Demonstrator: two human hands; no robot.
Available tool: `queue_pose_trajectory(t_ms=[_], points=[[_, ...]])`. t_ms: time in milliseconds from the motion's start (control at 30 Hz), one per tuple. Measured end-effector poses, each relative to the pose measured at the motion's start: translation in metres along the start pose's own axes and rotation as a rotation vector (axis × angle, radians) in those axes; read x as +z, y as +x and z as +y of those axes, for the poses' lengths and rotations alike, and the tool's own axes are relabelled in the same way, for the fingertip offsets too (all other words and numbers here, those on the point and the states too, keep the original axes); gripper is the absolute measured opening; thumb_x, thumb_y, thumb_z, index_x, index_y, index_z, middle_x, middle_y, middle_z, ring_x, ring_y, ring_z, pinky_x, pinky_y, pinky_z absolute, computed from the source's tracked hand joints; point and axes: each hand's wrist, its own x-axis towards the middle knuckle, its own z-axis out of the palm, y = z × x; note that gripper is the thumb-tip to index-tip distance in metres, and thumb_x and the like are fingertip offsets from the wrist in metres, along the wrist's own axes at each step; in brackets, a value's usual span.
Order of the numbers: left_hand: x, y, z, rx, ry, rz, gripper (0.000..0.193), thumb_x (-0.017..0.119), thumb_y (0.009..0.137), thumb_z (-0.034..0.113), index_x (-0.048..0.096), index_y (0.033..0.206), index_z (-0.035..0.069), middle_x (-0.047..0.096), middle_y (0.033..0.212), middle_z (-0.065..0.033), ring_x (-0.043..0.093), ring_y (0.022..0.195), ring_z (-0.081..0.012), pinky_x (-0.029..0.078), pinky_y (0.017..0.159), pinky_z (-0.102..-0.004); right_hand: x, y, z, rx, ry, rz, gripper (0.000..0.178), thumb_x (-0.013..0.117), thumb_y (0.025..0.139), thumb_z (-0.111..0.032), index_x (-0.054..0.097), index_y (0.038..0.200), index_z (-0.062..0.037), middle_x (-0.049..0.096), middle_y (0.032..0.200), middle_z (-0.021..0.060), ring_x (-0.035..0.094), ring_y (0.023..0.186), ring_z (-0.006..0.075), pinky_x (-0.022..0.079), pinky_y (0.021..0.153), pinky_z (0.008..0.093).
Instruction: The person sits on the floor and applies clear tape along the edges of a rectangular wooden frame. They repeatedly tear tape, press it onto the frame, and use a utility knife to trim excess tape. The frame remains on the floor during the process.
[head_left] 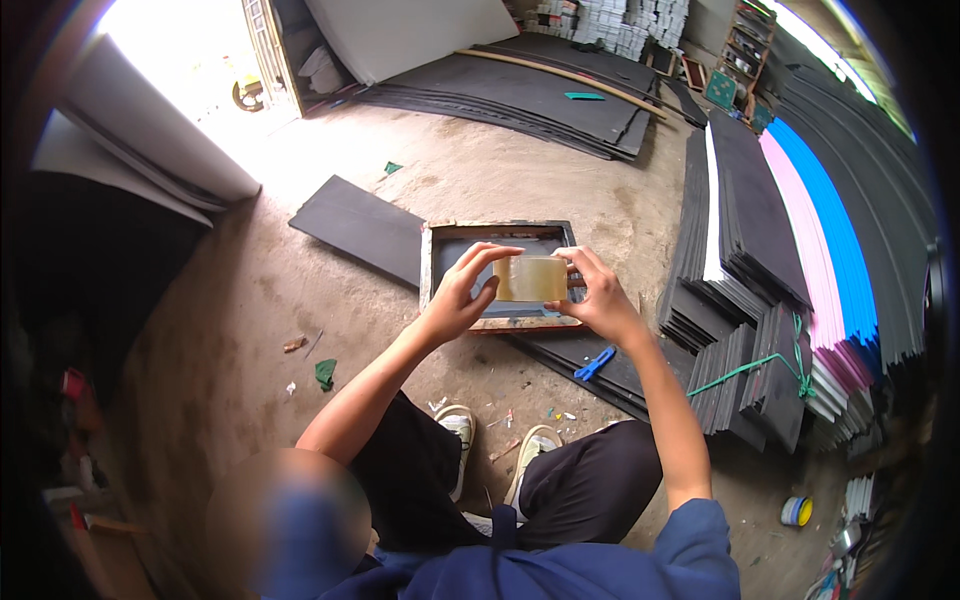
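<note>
A wide roll of clear, yellowish packing tape (pixel 532 279) is held level in front of me, between both hands. Its left end sits between the thumb and fingers of my left hand (pixel 468 292). My right hand (pixel 606 297) grips the other end, with its fingertips on the edge. Beneath the tape, a worn wooden frame (pixel 427 268) lies on dark sheets, and its inside is greyish and partly hidden by my hands and the roll. A dark flat board (pixel 358 226) extends to the left from under the frame.
A blue plastic tool (pixel 596 364) lies on a dark sheet right of my knees. Stacks of black foam sheets (pixel 755 215), with pink and blue sheets (pixel 825 225), stand on the right. More black sheets (pixel 560 85) lie at the back. Scraps litter the concrete floor (pixel 240 330).
</note>
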Motion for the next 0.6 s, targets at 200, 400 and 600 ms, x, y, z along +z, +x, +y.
queue_pose_trajectory(t_ms=[200,400,600], points=[[-0.012,0.000,-0.001,0.111,0.222,-0.040,0.038,0.056,0.075,-0.001,0.058,0.113,0.007,0.060,0.100,-0.0120,0.057,0.095,-0.0282,0.047,0.084,-0.0374,0.012,-0.009,-0.002,0.013,0.015,0.031,0.056,0.077,0.065,-0.011,0.050,0.113,-0.0055,0.053,0.108,0.0098,0.060,0.093,0.0231,0.052,0.081,0.0338],[-0.012,-0.006,-0.003,0.221,0.321,-0.030,0.042,0.061,0.072,-0.001,0.059,0.113,0.008,0.062,0.102,-0.0093,0.058,0.095,-0.0254,0.049,0.084,-0.0351,0.016,-0.014,-0.002,0.078,0.118,0.029,0.055,0.077,0.064,-0.011,0.051,0.113,-0.0070,0.055,0.109,0.0088,0.061,0.094,0.0217,0.053,0.082,0.0335],[-0.006,-0.004,0.000,0.247,0.365,0.007,0.043,0.065,0.070,-0.003,0.060,0.111,0.008,0.063,0.104,-0.0081,0.061,0.094,-0.0231,0.052,0.081,-0.0333,0.015,-0.016,0.008,0.107,0.128,0.044,0.056,0.078,0.064,-0.014,0.051,0.113,-0.0070,0.055,0.109,0.0085,0.061,0.095,0.0223,0.053,0.083,0.0338]])
